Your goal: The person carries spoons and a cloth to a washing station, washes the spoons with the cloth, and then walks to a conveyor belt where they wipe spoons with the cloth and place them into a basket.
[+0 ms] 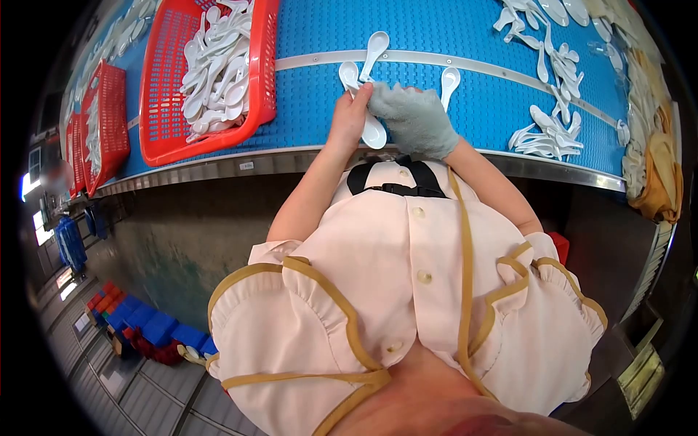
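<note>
My left hand [351, 116] is closed, thumb and fingers pinching a white spoon [374, 132] whose bowl points down toward the table edge. My right hand [450, 142] is wrapped in a fuzzy grey cloth [411, 116]; its fingers are bent and mostly hidden, and the cloth meets the spoon beside my left fingertips. Just beyond the hands, one white spoon [375, 51] lies across the metal strip. Another spoon [349, 73] shows its bowl right above my left hand, its handle hidden by the fingers. To the right of the cloth lies one more spoon [450, 81].
A red basket [263, 73] full of white spoons stands at left on the blue textured surface [320, 29]. More red baskets [113, 116] are farther left. Loose spoon piles [549, 134] lie at right, near cream and yellow cloth [658, 174]. A metal edge [291, 158] borders the front.
</note>
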`<state>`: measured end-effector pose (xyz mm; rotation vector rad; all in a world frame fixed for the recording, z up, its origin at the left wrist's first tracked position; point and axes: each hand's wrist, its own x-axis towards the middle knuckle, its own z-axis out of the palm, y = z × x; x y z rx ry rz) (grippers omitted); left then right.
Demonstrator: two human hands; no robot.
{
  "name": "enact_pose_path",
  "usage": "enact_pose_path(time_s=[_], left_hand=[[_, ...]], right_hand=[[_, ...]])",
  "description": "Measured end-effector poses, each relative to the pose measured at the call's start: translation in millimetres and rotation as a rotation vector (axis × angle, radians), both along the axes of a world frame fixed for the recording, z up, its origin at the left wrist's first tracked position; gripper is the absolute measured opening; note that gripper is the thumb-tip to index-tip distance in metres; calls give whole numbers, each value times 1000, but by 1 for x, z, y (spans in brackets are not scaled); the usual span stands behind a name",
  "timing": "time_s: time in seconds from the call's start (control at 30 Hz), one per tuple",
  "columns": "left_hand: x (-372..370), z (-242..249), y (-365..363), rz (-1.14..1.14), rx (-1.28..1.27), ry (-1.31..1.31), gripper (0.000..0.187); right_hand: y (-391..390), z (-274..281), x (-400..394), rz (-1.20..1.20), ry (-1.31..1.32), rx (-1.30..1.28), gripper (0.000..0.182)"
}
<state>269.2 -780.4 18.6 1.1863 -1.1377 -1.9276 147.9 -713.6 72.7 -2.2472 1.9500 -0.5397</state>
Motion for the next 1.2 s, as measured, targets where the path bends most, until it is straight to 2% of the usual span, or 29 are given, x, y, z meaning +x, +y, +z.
enact_pose_path(time_s=[0.03, 0.07, 0.17, 0.27, 0.33, 0.4, 0.43, 0.47, 0.5, 0.57, 0.6, 0.63, 0.7, 0.77, 0.8, 0.87, 0.9, 0.93, 0.97, 1.07, 1.2], left_hand=[[0, 4, 0, -7, -2, 0, 29], [2, 7, -2, -57, -61, -12, 28], [-2, 21, 3, -136, -168, -22, 25], [-2, 22, 5, -170, -276, -12, 24], [-1, 24, 4, -171, -342, -8, 24], [5, 28, 3, -96, -290, -46, 27], [12, 26, -2, -90, -285, -52, 27], [21, 22, -12, 34, -234, -25, 29], [29, 19, -23, 160, -184, 4, 31], [39, 19, -40, 321, -27, 144, 30], [53, 7, -51, 250, -2, 27, 26], [58, -3, -54, 256, -2, 24, 26], [63, -20, -56, 92, 119, -222, 24], [58, -28, -48, -40, 58, -341, 25], [53, -31, -45, -91, 79, -369, 25], [46, -40, -41, -138, 101, -401, 25], [42, -45, -39, -233, 80, -428, 23], [41, -50, -39, -325, 58, -450, 22], [41, -56, -41, -319, 60, -449, 22], [44, -65, -46, -171, 187, -296, 16], [52, -43, -41, -77, 129, -292, 25]], right_hand=[[0, 6, 2, -22, 52, 12, 25], [-6, 4, -5, 37, -59, -128, 22], [-14, 4, -16, 13, -65, -231, 20], [-7, -13, -19, 75, -189, -167, 18], [-7, -13, -20, 87, -177, -181, 17], [-8, -12, -23, 102, -174, -187, 16], [-8, -10, -33, 3, -42, -179, 14], [-7, -10, -43, -95, 92, -171, 13], [-4, -12, -54, -86, 89, -169, 13], [0, -15, -72, -314, 181, -119, 21], [-1, -12, -70, -304, 178, -116, 21], [-3, -6, -66, -322, 192, -90, 18], [-10, -7, -53, -342, 206, -67, 14], [-21, -27, -31, -160, 239, 148, 8], [-22, -45, -25, -160, 238, 148, 8], [-21, -75, -13, 204, 214, 21, 8], [-21, -69, -10, 208, 211, 20, 8], [-18, -61, -9, 9, -135, 87, 6], [-16, -55, -8, -191, -480, 156, 5], [-20, -68, -21, -105, -573, 275, 3], [-15, -57, -26, -177, -628, 357, 3]])
